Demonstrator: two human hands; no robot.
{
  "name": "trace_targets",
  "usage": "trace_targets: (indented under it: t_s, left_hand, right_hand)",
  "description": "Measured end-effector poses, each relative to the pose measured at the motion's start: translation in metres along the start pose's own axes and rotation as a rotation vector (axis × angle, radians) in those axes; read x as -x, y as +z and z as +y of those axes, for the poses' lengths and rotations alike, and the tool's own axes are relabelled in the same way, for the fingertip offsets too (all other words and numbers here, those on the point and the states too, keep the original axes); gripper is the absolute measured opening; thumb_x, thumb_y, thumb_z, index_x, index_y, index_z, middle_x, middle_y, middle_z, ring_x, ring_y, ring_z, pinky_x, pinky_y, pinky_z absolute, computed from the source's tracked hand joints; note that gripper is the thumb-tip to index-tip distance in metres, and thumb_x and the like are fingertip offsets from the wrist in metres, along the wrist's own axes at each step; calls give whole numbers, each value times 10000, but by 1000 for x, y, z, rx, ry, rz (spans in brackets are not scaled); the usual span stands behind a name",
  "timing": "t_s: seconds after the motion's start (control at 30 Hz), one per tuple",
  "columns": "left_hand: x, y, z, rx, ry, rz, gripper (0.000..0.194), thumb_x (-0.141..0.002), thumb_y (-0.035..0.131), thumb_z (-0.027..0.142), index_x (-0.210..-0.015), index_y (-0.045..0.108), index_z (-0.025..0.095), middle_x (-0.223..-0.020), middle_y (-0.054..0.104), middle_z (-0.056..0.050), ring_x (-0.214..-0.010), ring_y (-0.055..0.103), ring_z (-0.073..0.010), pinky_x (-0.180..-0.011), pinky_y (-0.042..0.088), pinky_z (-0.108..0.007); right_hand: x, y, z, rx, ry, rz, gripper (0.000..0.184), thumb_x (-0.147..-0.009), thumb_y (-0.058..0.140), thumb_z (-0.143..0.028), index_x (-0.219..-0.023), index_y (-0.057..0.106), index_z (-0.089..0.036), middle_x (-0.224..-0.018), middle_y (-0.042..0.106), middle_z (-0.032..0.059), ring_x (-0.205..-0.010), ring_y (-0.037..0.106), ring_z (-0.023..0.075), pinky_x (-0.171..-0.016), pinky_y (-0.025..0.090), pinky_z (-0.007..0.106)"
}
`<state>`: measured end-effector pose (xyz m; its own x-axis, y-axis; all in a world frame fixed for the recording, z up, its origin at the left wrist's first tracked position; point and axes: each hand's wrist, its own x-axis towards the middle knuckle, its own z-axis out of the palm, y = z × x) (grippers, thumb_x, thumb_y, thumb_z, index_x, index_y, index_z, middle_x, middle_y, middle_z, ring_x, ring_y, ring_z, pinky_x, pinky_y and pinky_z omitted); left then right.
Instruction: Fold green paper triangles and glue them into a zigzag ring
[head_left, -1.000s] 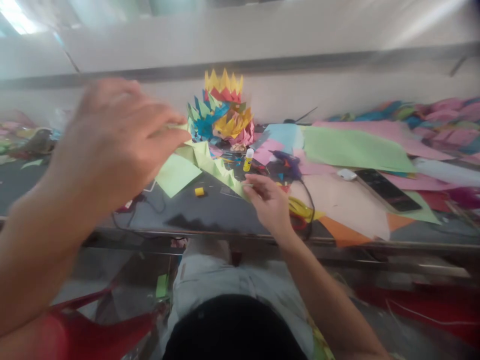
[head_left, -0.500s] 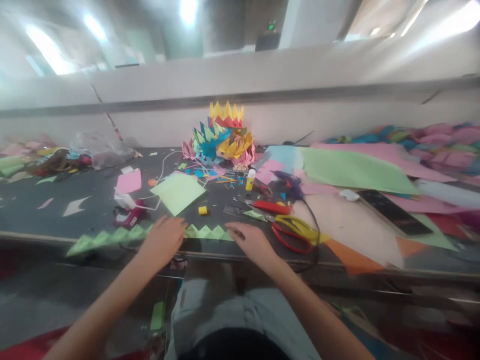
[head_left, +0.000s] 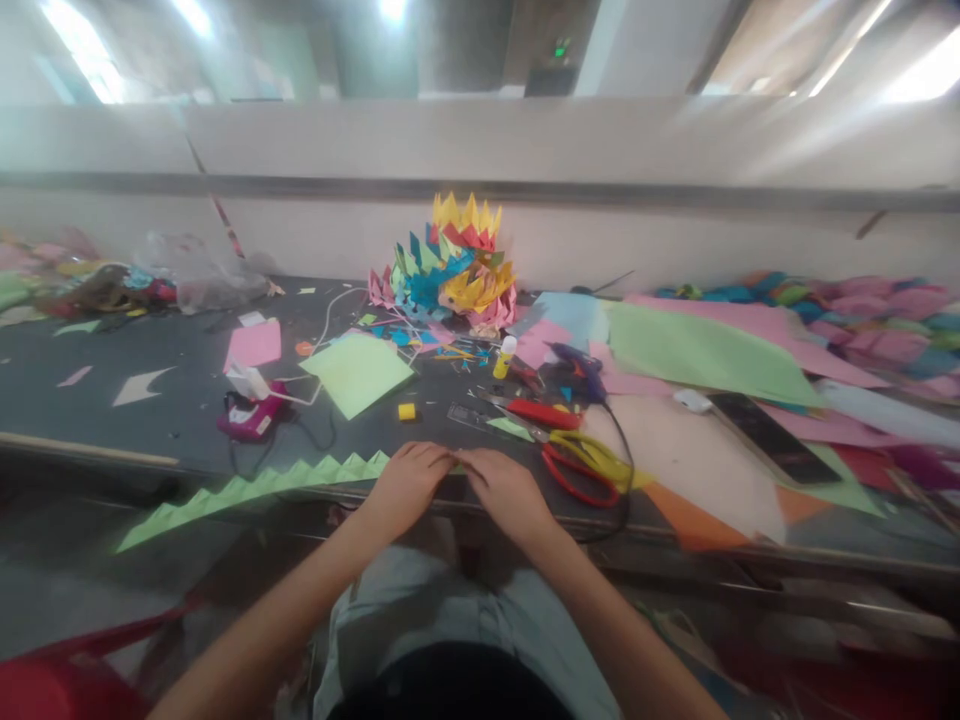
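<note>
A long strip of green folded paper [head_left: 255, 485] with a zigzag upper edge lies along the front of the table, its left end sticking out past the edge. My left hand [head_left: 411, 485] covers the strip's right part, fingers bent down and closed on it. Close beside it, my right hand [head_left: 510, 490] grips the strip's right end, with the fingertips of both hands nearly meeting. The paper under my fingers is mostly hidden. Beyond my hands sit a small yellow cap [head_left: 406, 412] and a square of pale green paper [head_left: 358, 374].
Scissors [head_left: 585, 460] with red and yellow handles lie right of my hands, near a glue stick [head_left: 505, 357] and a phone [head_left: 772, 437]. Paper crowns [head_left: 465, 280] are piled at the back. A purple device [head_left: 251, 415] stands left. Coloured sheets [head_left: 697, 350] cover the right side.
My left hand has slid right along the green strip until close to my right hand. More zigzag points now show to its left. The view has shifted slightly.
</note>
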<state>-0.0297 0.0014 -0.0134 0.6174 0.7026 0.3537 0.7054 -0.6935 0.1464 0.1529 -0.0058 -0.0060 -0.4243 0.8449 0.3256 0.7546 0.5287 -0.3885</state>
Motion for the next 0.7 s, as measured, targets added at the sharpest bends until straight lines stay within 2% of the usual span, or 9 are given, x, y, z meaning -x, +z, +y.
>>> trace_targets:
  t_s: [0.13,0.23,0.3,0.47,0.57,0.7]
  left_hand:
    - [-1,1,4,41,5,3,270,-852,476,79,-1073,594,181,-1064,642,-64,-991,575,-196,-881,445,-352]
    - [0,1,8,81,-29,-6,230,-856,482,102,-1033,608,178,-1048,642,-59,-994,570,-204,-860,450,-355]
    - [0,1,11,112,-63,-1,188,-872,482,151,-1004,613,181,-1045,636,-59,-1000,564,-204,-850,452,-356]
    - [-4,3,10,149,-131,18,117,-875,520,225,-939,614,198,-1146,612,-51,-1064,537,-204,-865,438,-356]
    - [-9,4,8,101,-121,-9,112,-868,541,221,-957,597,185,-1085,645,-46,-1011,566,-199,-824,437,-341]
    - [-13,6,5,-42,-9,-5,137,-891,508,238,-978,595,178,-966,679,-41,-914,598,-196,-741,424,-326]
  right_hand:
    - [1,-2,-1,-68,91,-31,285,-845,467,-135,-1041,653,-225,-1035,700,46,-947,649,197,-839,510,341]
    - [-1,-13,2,-182,119,-32,228,-852,491,-209,-1005,658,-229,-1006,708,32,-917,659,189,-811,514,321]
    - [-3,-24,9,-207,150,32,215,-858,488,-251,-980,661,-214,-989,710,43,-906,660,190,-810,510,318]
    - [-1,-44,34,-101,257,199,220,-842,493,-283,-920,670,-177,-879,720,73,-791,667,205,-748,510,327]
    - [6,-45,41,-71,275,228,216,-839,492,-284,-899,673,-181,-840,718,69,-749,664,203,-716,505,320]
    - [13,-34,36,-162,267,248,212,-847,490,-286,-876,671,-179,-825,714,63,-720,660,187,-687,515,303]
